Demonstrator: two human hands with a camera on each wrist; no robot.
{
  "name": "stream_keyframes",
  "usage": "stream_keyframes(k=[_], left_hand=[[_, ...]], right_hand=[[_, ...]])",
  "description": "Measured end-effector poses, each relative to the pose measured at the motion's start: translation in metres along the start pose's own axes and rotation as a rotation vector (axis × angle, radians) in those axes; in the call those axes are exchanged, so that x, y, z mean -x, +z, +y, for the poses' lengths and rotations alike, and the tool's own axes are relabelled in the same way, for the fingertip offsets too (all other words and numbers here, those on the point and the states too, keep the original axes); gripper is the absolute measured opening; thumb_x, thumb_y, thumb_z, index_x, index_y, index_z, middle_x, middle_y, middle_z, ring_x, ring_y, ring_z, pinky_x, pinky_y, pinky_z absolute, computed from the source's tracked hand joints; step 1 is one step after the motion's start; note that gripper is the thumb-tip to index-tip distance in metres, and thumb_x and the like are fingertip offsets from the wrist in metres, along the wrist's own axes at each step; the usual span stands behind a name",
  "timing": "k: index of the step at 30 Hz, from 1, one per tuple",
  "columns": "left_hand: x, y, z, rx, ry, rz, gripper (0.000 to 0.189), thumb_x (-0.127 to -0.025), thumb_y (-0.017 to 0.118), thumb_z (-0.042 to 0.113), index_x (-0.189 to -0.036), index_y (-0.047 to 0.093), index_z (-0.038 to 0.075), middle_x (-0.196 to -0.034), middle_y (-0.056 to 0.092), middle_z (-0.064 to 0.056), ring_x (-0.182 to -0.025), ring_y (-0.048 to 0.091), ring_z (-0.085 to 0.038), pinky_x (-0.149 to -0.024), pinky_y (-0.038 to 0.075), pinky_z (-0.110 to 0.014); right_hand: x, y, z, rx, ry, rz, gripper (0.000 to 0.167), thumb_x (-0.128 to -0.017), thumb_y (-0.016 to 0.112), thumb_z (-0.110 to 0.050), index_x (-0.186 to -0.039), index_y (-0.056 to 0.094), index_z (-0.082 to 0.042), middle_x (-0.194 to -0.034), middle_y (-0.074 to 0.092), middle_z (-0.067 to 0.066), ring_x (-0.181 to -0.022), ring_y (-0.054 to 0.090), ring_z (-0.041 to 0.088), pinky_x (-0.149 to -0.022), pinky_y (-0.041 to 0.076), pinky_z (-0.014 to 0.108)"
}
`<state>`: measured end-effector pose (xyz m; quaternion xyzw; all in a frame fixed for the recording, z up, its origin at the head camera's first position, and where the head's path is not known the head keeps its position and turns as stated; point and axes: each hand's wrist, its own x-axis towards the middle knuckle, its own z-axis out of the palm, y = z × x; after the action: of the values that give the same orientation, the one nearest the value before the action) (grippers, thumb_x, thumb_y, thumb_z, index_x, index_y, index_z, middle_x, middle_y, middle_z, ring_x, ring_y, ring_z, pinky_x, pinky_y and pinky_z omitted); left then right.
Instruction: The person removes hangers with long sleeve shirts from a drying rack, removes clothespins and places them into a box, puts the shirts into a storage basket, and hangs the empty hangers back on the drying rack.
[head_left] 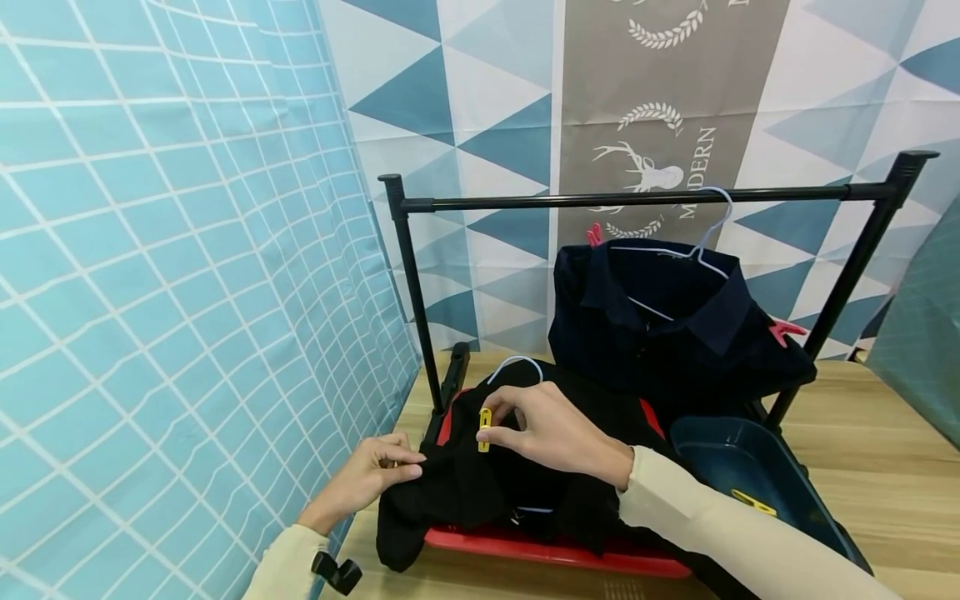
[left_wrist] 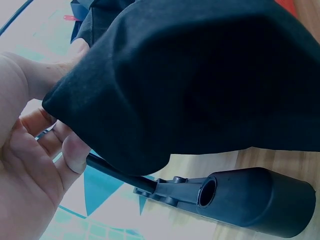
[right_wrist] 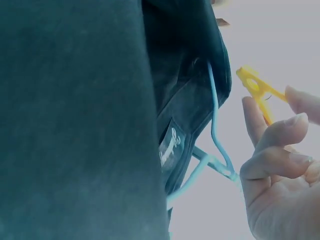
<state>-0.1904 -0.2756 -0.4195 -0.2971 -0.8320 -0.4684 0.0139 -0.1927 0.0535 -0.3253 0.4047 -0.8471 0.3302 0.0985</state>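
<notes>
A black garment [head_left: 457, 492] lies over a red tray [head_left: 555, 557], with a light blue hanger [head_left: 517, 360] inside it whose hook sticks up at the back. At the garment's left side, my left hand [head_left: 369, 473] pinches its cloth between thumb and fingers. In the left wrist view the dark cloth [left_wrist: 150, 90] drapes from that grip. Above the garment, my right hand [head_left: 551, 429] pinches a yellow clothespin [head_left: 484, 433]. The right wrist view shows this clothespin [right_wrist: 255, 87] apart from the cloth, with the hanger [right_wrist: 214, 105] in the neck opening.
A black rack [head_left: 525, 202] stands behind, and a navy shirt [head_left: 675, 333] hangs from it with pink clothespins [head_left: 785, 332] at its shoulders. At right sits a dark blue tray [head_left: 750, 458] holding a yellow clothespin [head_left: 753, 502]. Blue checked cloth [head_left: 187, 250] borders the left.
</notes>
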Motion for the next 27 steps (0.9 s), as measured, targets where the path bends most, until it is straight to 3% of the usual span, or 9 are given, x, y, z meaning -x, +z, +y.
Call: stream_keyframes(k=[7,27], left_hand=[[0.001,-0.001,-0.001,0.006,-0.019,-0.004,0.021,-0.097,0.072,0.015,-0.114,0.080,0.007,-0.080,0.057,-0.003,-0.066,0.046,-0.016,-0.065,0.041,-0.026],[0.001,0.000,0.002,-0.001,0.003,0.007,0.020,-0.096,0.073,0.013,-0.112,0.081,0.005,-0.080,0.057,-0.002,-0.065,0.046,-0.016,-0.064,0.041,-0.026]], right_hand=[[0.010,-0.007,0.006,-0.019,0.033,0.005,0.031,-0.095,0.077,-0.033,-0.117,0.074,-0.012,-0.097,0.073,-0.008,-0.063,0.053,0.004,-0.060,0.048,0.025],[0.033,-0.025,0.023,-0.038,0.084,0.031,0.033,-0.095,0.076,-0.038,-0.116,0.074,-0.013,-0.096,0.072,-0.011,-0.061,0.050,0.005,-0.056,0.042,0.025]])
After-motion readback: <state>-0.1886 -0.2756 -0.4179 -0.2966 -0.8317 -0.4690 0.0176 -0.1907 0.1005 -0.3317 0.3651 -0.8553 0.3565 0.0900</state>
